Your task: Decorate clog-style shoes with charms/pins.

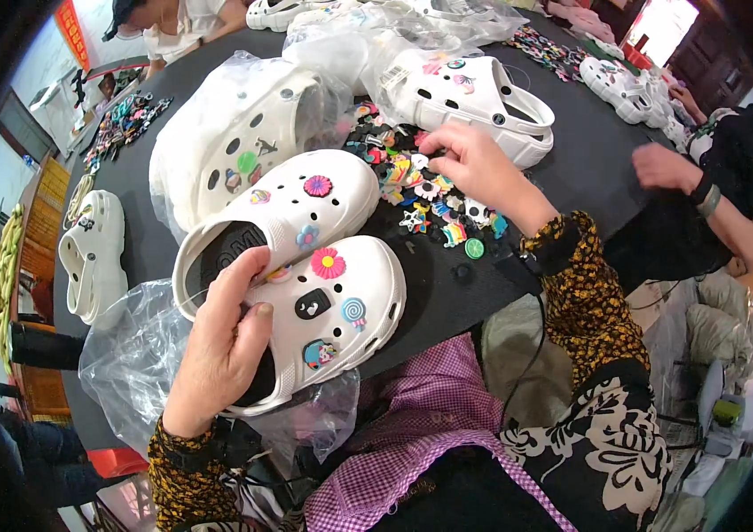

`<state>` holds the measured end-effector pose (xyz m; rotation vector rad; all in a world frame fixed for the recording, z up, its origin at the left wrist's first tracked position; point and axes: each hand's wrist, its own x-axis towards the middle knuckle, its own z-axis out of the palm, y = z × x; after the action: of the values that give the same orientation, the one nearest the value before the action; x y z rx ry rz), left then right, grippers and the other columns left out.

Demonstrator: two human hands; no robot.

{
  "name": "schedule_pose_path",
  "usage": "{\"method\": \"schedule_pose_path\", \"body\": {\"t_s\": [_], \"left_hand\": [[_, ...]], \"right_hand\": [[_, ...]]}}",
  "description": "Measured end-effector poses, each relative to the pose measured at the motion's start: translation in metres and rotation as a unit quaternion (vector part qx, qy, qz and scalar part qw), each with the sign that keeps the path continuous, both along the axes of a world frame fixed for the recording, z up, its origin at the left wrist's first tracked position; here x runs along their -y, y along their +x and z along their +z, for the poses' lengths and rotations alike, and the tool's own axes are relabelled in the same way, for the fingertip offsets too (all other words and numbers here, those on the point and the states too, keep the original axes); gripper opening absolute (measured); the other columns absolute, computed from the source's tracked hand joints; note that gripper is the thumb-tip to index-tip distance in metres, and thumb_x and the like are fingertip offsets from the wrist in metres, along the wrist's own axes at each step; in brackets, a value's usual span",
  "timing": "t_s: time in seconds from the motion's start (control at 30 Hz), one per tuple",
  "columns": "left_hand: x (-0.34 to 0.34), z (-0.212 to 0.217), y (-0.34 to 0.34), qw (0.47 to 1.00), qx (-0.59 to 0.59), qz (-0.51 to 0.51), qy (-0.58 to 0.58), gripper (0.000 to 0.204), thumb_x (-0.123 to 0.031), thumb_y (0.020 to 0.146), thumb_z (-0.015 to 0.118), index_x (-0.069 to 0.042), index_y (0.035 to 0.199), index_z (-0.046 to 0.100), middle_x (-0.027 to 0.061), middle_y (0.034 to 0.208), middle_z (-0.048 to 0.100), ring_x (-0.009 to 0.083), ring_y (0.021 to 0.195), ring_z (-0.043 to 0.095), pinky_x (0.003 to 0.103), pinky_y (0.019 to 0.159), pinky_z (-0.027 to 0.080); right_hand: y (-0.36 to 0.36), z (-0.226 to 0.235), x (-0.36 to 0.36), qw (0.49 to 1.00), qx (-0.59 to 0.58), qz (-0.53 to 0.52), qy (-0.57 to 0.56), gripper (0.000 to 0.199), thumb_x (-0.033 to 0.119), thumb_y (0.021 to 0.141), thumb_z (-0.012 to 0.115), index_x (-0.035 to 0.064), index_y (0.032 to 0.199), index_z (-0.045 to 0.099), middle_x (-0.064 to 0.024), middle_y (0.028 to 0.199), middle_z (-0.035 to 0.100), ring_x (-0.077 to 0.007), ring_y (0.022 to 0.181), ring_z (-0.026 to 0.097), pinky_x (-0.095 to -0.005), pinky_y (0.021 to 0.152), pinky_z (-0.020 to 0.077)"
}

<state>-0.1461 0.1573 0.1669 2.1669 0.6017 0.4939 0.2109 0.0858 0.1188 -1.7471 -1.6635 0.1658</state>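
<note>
Two white clogs lie side by side in front of me. The far clog (341, 191) carries a pink flower charm and a blue flower charm. On the near clog (372, 275) are a pink flower, a black charm, a blue swirl lollipop and a blue-and-red charm. My left hand (226, 346) is closed on the clogs where their openings meet, thumb over the near one. My right hand (474, 164) reaches into a heap of colourful shoe charms (430, 191), its thumb and forefinger drawn together by a white charm. Whatever lies between those fingertips is too small to make out.
Bagged white clogs (235, 151) and another decorated pair (474, 97) stand beyond. A single clog (94, 257) sits at the left edge. Clear plastic (141, 355) lies under my left hand. Co-workers sit across the black table (572, 168) and at right, one arm (678, 173) reaching in.
</note>
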Motion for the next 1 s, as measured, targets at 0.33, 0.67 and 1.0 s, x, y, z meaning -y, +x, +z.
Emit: {"method": "schedule_pose_path", "body": {"t_s": [0.33, 0.67, 1.0], "left_hand": [[-0.001, -0.002, -0.001, 1.0, 0.0, 0.002, -0.009, 0.044, -0.002, 0.088, 0.047, 0.004, 0.132, 0.042, 0.0202, 0.124, 0.052, 0.03, 0.119, 0.05, 0.036, 0.101, 0.038], [0.0, -0.004, 0.0, 1.0, 0.007, 0.001, -0.008, 0.044, -0.002, 0.088, 0.048, 0.003, 0.131, 0.043, 0.0194, 0.122, 0.052, 0.0284, 0.115, 0.052, 0.034, 0.098, 0.039], [0.0, -0.003, -0.001, 1.0, 0.008, 0.003, -0.008, 0.044, -0.002, 0.088, 0.048, 0.004, 0.131, 0.043, 0.0191, 0.123, 0.052, 0.0283, 0.116, 0.051, 0.034, 0.1, 0.038]], "right_hand": [[-0.008, -0.001, 0.006, 0.997, 0.04, 0.053, -0.025, 0.02, -0.003, 0.077, 0.058, -0.0006, 0.096, 0.062, -0.0108, 0.088, 0.06, -0.0226, 0.08, 0.06, -0.0323, 0.071, 0.048], [-0.001, -0.009, 0.01, 0.998, 0.053, 0.019, 0.031, 0.022, 0.0, 0.076, 0.053, -0.0016, 0.096, 0.062, -0.0179, 0.09, 0.061, -0.0306, 0.084, 0.063, -0.0377, 0.076, 0.0495], [-0.012, 0.0, 0.016, 0.985, 0.135, 0.035, -0.102, 0.03, 0.01, 0.076, 0.069, 0.0001, 0.1, 0.054, -0.0149, 0.096, 0.058, -0.0296, 0.098, 0.055, -0.0388, 0.083, 0.0458]]}}
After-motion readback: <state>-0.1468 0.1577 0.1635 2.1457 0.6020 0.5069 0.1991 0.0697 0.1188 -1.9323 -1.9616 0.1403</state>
